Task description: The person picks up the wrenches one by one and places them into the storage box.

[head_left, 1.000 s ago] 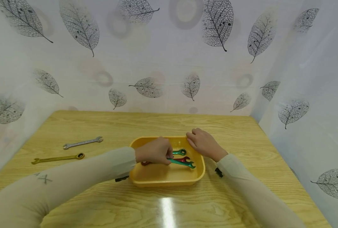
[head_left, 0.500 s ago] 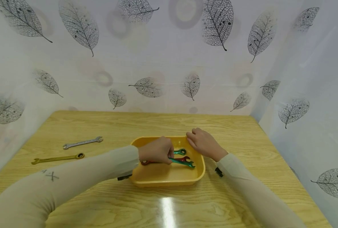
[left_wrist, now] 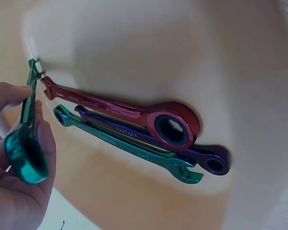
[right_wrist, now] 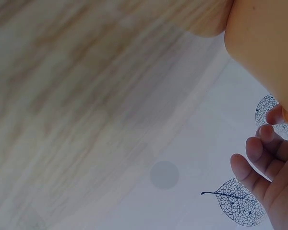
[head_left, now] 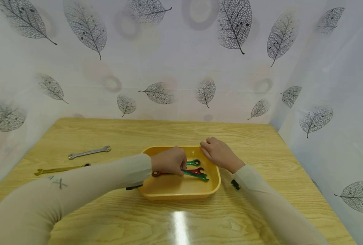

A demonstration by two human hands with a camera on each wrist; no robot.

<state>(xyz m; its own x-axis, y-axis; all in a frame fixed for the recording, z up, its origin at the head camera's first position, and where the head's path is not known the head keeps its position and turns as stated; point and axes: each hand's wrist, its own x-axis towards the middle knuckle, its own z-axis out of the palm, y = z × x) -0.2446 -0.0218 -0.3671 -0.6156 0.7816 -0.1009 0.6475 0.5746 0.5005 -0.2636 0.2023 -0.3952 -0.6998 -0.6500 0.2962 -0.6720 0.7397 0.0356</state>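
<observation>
My left hand [head_left: 170, 160] reaches into a yellow plastic tub [head_left: 178, 196] and grips a green combination wrench [head_left: 196, 175] between thumb and fingers. In the left wrist view its ring end points toward the camera, and its open end is down near the tub wall. Below it on the tub floor lie a red wrench [left_wrist: 101, 104], a purple wrench [left_wrist: 134, 133] and a second green wrench [left_wrist: 120, 143], side by side and partly overlapping. At the back right corner my right hand [head_left: 219, 154] holds the tub rim, its outer fingers spread outside the wall in the right wrist view.
Left of the tub, a silver open-end wrench [head_left: 89, 152] and a gold wrench [head_left: 59, 170] lie on the wooden table [head_left: 246, 217]. My left sleeve covers part of the gold one's ring end. A leaf-patterned curtain [head_left: 175, 64] borders the table behind and at the sides.
My left hand has shifted slightly right within the tub, still holding the green wrench. The left sleeve now overlaps the gold wrench's end. The right hand stays at the rim.
</observation>
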